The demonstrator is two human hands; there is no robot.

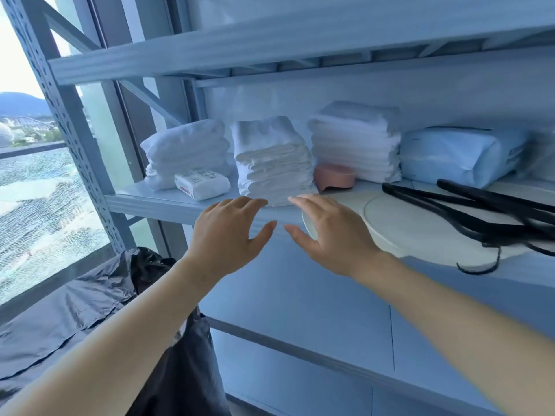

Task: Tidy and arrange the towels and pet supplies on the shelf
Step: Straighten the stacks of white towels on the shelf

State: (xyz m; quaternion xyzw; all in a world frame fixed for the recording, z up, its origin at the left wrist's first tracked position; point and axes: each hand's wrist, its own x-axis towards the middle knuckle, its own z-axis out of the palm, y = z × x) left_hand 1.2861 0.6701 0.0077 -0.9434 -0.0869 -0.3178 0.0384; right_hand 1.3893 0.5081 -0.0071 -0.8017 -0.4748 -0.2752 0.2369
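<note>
Three stacks of folded white towels stand on the pale blue shelf (156, 202): a left stack (186, 148), a leaning middle stack (271, 160) and a right stack (356, 139). My left hand (228, 232) and my right hand (327, 232) are raised side by side just below the middle stack, fingers spread and straight, fingertips at its bottom front edge, holding nothing. A small white packet (201, 184) lies in front of the left stack. A pink bowl (335, 177) sits tilted between the middle and right stacks.
A pale blue wrapped package (462, 154) lies right of the towels. A round white plate (420, 226) overhangs the shelf edge, with black hangers (480, 211) on it. Another shelf board runs overhead. A dark plastic bag (75, 301) lies below left by the window.
</note>
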